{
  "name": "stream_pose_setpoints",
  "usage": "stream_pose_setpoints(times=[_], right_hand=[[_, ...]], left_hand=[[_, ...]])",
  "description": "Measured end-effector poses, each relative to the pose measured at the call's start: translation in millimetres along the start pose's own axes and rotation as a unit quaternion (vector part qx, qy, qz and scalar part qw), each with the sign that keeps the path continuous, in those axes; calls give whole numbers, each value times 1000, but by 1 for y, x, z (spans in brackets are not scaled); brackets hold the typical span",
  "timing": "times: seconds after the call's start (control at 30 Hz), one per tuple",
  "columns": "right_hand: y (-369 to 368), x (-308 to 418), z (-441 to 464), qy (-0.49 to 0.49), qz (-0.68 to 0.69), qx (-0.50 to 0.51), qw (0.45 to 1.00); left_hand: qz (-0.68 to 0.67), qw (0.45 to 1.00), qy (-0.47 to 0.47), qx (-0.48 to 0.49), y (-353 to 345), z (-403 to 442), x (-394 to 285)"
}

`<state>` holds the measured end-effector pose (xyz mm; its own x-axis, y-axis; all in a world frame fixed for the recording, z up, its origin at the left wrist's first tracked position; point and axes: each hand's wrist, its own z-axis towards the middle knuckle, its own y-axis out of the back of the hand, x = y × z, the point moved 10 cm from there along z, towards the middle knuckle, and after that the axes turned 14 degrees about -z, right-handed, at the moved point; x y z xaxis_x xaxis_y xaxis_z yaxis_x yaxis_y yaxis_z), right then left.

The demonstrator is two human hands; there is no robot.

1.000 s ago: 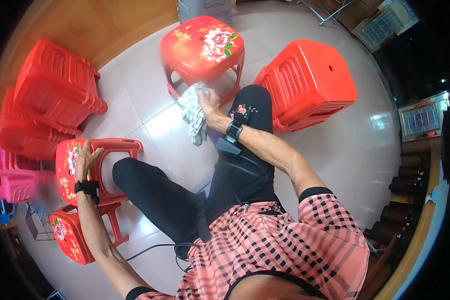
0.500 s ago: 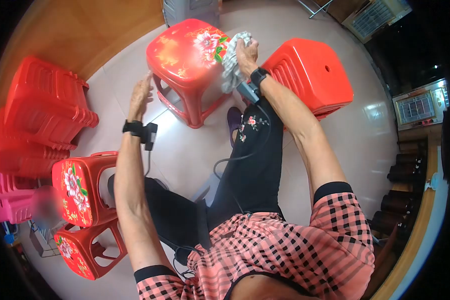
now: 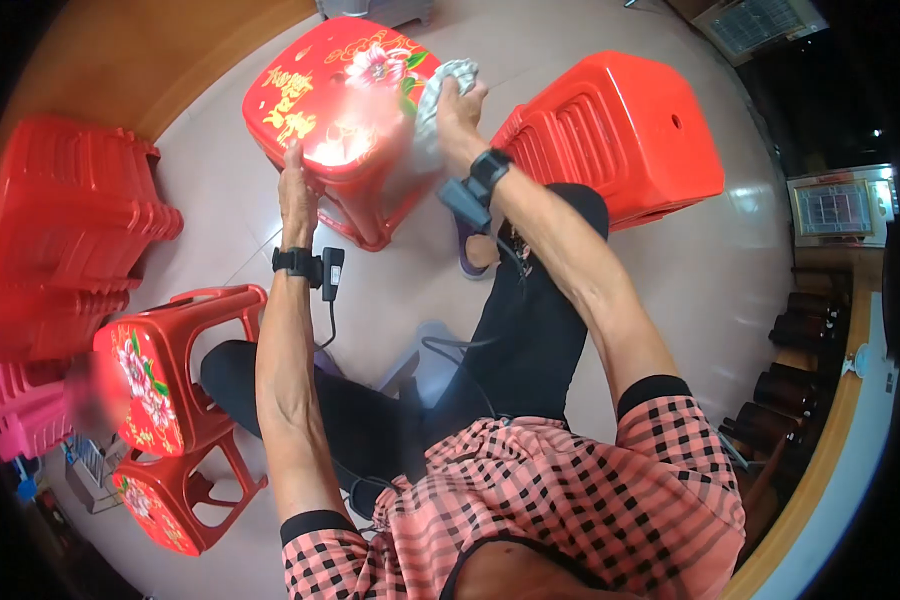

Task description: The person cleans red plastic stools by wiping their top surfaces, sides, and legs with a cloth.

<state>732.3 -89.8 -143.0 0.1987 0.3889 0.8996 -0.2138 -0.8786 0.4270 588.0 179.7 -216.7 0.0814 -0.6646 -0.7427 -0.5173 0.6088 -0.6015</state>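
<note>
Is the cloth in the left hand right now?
No, the pale cloth is in the right hand; the left hand is at the stool's edge.

Grips a crumpled pale cloth (image 3: 446, 90) in the right hand (image 3: 460, 115), bringing it up to the right edge of a red flowered stool (image 3: 315, 75), partly blurred there. Holds the left hand (image 3: 297, 200) at the near left corner of the same seat, fingers extended. Wears a black band on each wrist, with a checked shirt (image 3: 560, 490) and dark trousers (image 3: 530, 320). Has a stack of plain red stools (image 3: 660, 125) near the right forearm, two more flowered stools (image 3: 150, 385) at lower left, and further red stacks (image 3: 70, 210) beside pink plastic stools (image 3: 20, 405) at far left, on a pale tiled floor (image 3: 710, 290).
</note>
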Motion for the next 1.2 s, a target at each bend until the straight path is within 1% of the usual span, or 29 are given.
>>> stream_pose_setpoints(times=[0.07, 0.13, 0.2, 0.23, 0.27, 0.37, 0.47, 0.5, 0.53, 0.57, 0.6, 0.63, 0.67, 0.7, 0.73, 0.77, 0.83, 0.87, 0.9, 0.97, 1.0, 1.03, 1.07, 1.13, 1.17, 1.2], right_hand=[[-15, 6, -58, 73, 27, 4, 997], [-37, -4, -115, 78, 35, 53, 995], [-34, 8, -184, 164, -21, 25, 986], [-38, 7, -211, 199, -20, 14, 980], [-40, 3, -234, 233, -20, 1, 972], [-56, -24, -282, 172, 19, 121, 978], [-65, -56, -299, 117, 32, 249, 961], [-71, -78, -297, 83, -3, 312, 946], [-62, -89, -292, 36, -34, 369, 928], [-67, -138, -274, 42, -71, 318, 944], [-37, -143, -261, -159, -87, 312, 933], [-36, -197, -229, -230, -92, 226, 942], [-18, -183, -203, -219, -11, 173, 960], [-12, -174, -164, -142, -51, 147, 978], [3, -121, -143, -59, -30, 154, 986], [29, -45, -140, -18, -49, 145, 988], [23, 23, -111, 147, -23, 169, 974], [13, 55, -102, 230, -62, 172, 956], [3, 80, -104, 311, -100, 174, 929], [-28, 98, -127, 410, -236, 196, 859], [-47, 103, -143, 457, -301, 204, 811], [-55, 101, -162, 511, -345, 135, 775], [-61, 96, -167, 520, -348, 128, 769], [-64, 104, -185, 539, -356, 114, 755], [-68, 108, -198, 555, -371, 115, 736], [-76, 106, -212, 559, -366, 135, 732]], left_hand=[[4, 999, -12, -41, 31, -24, -12], [25, 996, -17, -86, 57, -41, -19], [32, 993, -33, -113, 73, -58, -24], [85, 987, -17, -137, 92, -61, -20], [78, 986, -21, -145, 97, -69, -23], [47, 986, -24, -158, 96, -104, -32], [95, 982, -36, -159, 105, -128, -38], [61, 986, -49, -147, 109, -131, -36], [42, 987, -31, -153, 117, -136, -31], [23, 987, -14, -159, 123, -142, -26], [2, 986, 1, -165, 129, -148, -22], [5, 990, 10, -143, 114, -162, -29], [22, 992, 20, -119, 110, -170, -33], [39, 994, 30, -96, 108, -179, -35], [56, 995, 41, -74, 106, -184, -34], [41, 992, 42, -115, 116, -186, -32], [108, 979, 4, -175, 133, -181, -46], [141, 969, -16, -204, 141, -176, -54], [140, 947, -78, -279, 158, -171, -62], [188, 935, -119, -276, 174, -151, -57], [215, 928, -137, -271, 180, -148, -57], [242, 920, -155, -266, 184, -145, -56], [268, 911, -173, -262, 189, -142, -56], [297, 886, -203, -291, 171, -160, -63], [312, 889, -181, -284, 163, -163, -65], [298, 890, -183, -293, 163, -163, -65]])
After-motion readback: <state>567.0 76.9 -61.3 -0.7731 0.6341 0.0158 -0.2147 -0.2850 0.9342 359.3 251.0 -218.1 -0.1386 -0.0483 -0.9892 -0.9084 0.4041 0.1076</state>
